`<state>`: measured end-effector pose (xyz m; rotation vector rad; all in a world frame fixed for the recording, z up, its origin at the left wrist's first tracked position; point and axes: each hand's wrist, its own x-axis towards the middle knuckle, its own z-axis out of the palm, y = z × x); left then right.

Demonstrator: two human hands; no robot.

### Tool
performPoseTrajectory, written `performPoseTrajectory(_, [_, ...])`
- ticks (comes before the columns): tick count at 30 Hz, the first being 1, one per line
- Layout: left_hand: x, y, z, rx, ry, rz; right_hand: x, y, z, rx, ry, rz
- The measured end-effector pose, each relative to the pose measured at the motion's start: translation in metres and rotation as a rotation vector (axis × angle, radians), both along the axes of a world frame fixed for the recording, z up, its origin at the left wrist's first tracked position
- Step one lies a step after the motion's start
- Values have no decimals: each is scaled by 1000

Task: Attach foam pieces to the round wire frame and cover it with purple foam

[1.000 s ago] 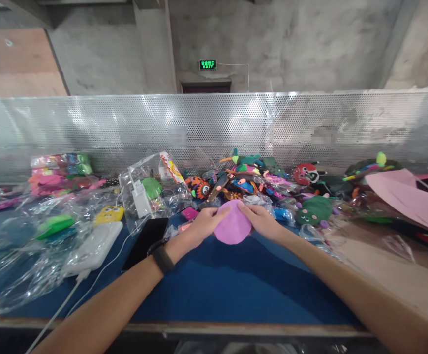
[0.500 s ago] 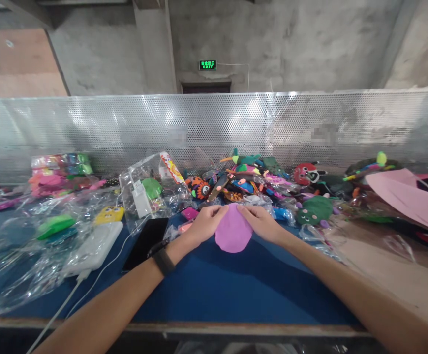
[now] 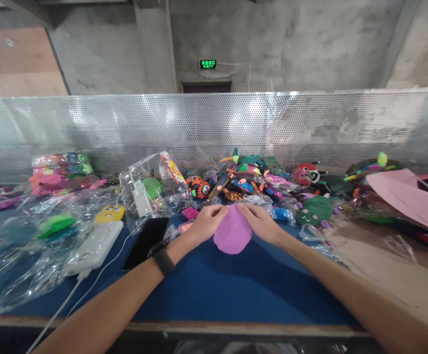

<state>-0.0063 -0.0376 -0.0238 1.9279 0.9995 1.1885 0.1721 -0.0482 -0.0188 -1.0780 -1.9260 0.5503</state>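
Note:
A flat purple clay disc (image 3: 233, 235) rests on the blue mat (image 3: 221, 285) in the middle of the table. My left hand (image 3: 206, 222) pinches its upper left edge, fingers closed on the clay. On the other side, my right hand (image 3: 260, 222) pinches the upper right edge the same way. A black band sits on my left wrist (image 3: 162, 258). Just beyond my hands lies a heap of colourful clay figures (image 3: 243, 179).
Clear plastic bags (image 3: 151, 189) with clay pieces, a white power bank (image 3: 94, 246) with cable and a black phone (image 3: 146, 235) lie to the left. A green clay figure (image 3: 315, 209) and pink paper sheet (image 3: 409, 196) are on the right. A perforated metal screen (image 3: 214, 128) closes the back.
The purple disc has stretched downward toward me into a longer, more pointed shape, while both hands stayed pinching its top edge almost in place.

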Motion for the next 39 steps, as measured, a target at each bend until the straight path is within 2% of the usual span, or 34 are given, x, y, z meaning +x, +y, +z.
performPoseTrajectory(5, [0,-2,1,37,-38,-10,-2,0,-1,45,-33,-41])
performPoseTrajectory(11, [1,-1,1,71,-118,-83,-2,1,-3,88,-45,-15])
performPoseTrajectory(18, [2,1,1,-50,-189,-15,-3,-2,-4,138,-21,30])
performPoseTrajectory(22, [2,2,1,-49,-204,-12,-2,-2,-3,153,-15,27])
performPoseTrajectory(27, [-1,-1,3,85,-132,-58,-2,-1,-5,162,-36,32])
performPoseTrajectory(32, [-2,-5,5,240,-17,-18,-2,-1,-4,154,-41,26])
performPoseTrajectory(39, [-4,-1,5,176,25,-101,-1,-2,-2,148,-22,33])
